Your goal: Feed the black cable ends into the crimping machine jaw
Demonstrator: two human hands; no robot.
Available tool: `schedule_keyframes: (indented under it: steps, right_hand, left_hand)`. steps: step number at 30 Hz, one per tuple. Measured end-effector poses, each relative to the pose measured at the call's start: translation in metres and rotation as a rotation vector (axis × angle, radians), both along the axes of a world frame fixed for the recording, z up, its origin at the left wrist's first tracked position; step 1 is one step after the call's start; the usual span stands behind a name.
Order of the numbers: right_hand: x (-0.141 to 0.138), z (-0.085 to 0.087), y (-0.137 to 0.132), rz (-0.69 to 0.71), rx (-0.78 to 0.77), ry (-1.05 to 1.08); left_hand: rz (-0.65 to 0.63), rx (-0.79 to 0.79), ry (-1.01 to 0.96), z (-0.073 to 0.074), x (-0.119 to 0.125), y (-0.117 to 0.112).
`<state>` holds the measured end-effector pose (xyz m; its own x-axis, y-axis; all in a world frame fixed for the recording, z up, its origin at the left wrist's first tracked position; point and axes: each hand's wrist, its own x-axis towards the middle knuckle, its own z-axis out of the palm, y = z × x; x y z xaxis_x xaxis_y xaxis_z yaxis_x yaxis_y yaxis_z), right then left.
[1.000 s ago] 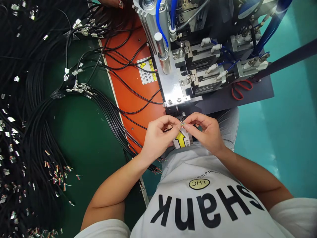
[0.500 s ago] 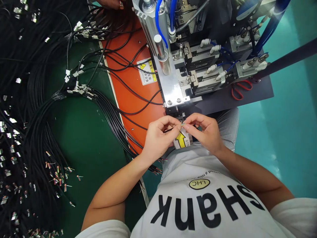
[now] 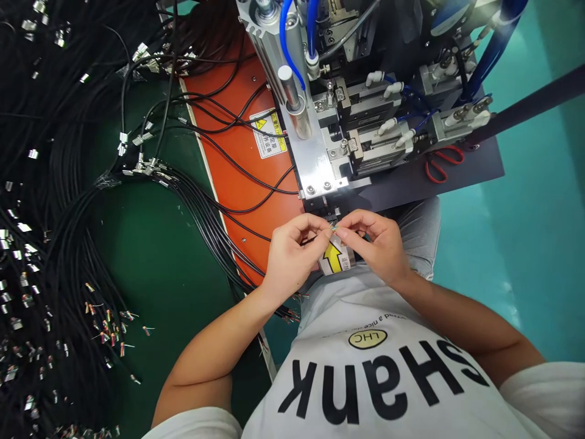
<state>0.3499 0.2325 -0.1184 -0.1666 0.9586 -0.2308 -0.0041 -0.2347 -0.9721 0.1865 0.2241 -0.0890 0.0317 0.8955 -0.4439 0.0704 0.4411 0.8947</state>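
Observation:
My left hand (image 3: 295, 253) is closed in a pinch on a black cable near its stripped end. Between the two hands, thin coloured wires (image 3: 333, 227) show at the fingertips. My right hand (image 3: 378, 249) pinches these wires with thumb and forefinger, its other fingers curled. Both hands sit in front of the machine's lower edge, over a plate with a yellow arrow (image 3: 335, 258). The fingers hide most of the cable end.
The metal machine (image 3: 315, 146) with blue air hoses stands ahead on an orange base (image 3: 256, 201). Black cables (image 3: 196, 213) with metal connectors and bare wire ends cover the green table (image 3: 159, 262) at left. Red-handled scissors (image 3: 443, 163) lie beneath the machine's right side.
My hands keep the same pinch on the cable and wires, with barely any shift. Another person's hand at the top left has gone from view. The view has moved slightly.

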Motion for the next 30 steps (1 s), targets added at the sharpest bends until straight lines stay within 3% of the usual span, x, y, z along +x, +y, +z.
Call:
schedule_keyframes:
  steps: [9,20,24,30]
  right_hand:
    - [0.011,-0.003,0.004,0.038,-0.007,0.026]
    - [0.004,0.001,0.009,0.07,0.138,-0.125]
    - [0.005,-0.005,0.01,0.054,0.125,-0.104]
    - [0.01,-0.025,0.02,-0.019,-0.035,-0.06]
  left_hand:
    - [-0.003,-0.03,-0.02,-0.001,-0.001,0.001]
    - [-0.043,-0.018,0.01,0.001,-0.001,0.002]
    - [-0.128,0.139,0.173,-0.006,-0.004,-0.001]
    - [-0.265,0.57,0.58,-0.018,-0.016,0.004]
